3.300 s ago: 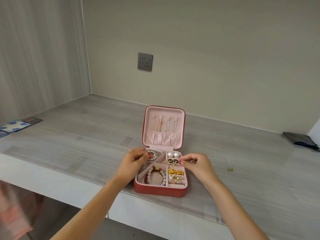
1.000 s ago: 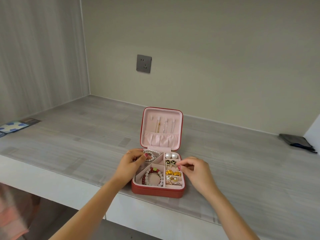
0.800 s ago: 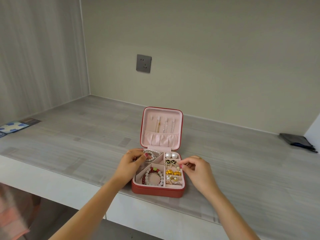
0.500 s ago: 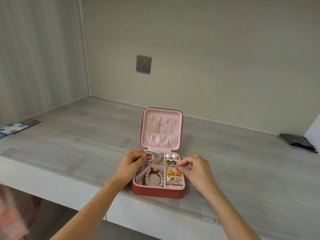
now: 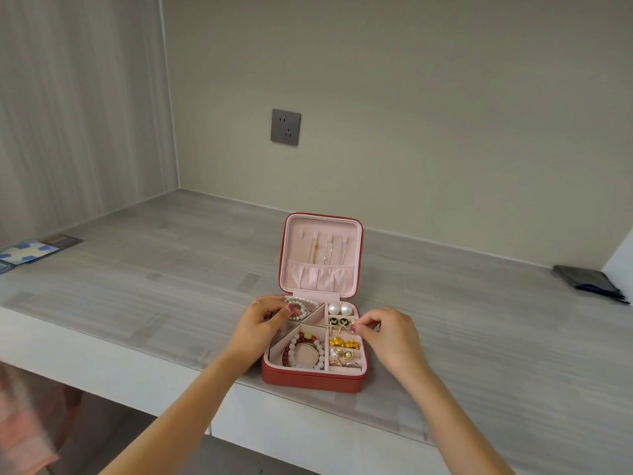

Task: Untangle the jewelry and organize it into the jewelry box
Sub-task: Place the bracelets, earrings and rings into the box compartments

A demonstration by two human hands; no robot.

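Observation:
A red jewelry box [image 5: 311, 380] with pink lining stands open near the desk's front edge, its lid [image 5: 356, 255] upright with three thin chains [image 5: 329, 252] hanging inside. My left hand [image 5: 260, 325] rests on the box's left rim, its fingers curled on a pearl bracelet [image 5: 303, 305] in the back-left compartment. My right hand [image 5: 387, 334] pinches a small gold earring [image 5: 337, 326] over the right-hand slots. Pearl studs [image 5: 340, 308], black studs [image 5: 338, 320], gold flower studs [image 5: 344, 343] and rings [image 5: 344, 358] fill those slots. A red and white bead bracelet [image 5: 303, 349] lies front left.
The grey desk [image 5: 154, 279] sits in an alcove with walls at the back and left. A wall socket [image 5: 285, 127] is behind the box. A blue patterned card [image 5: 29, 253] lies far left, a dark pouch [image 5: 587, 282] far right.
My right hand has shifted slightly, fingertips working at the earring by the black studs. The left hand has stayed on the pearl bracelet. The box has not moved on the desk.

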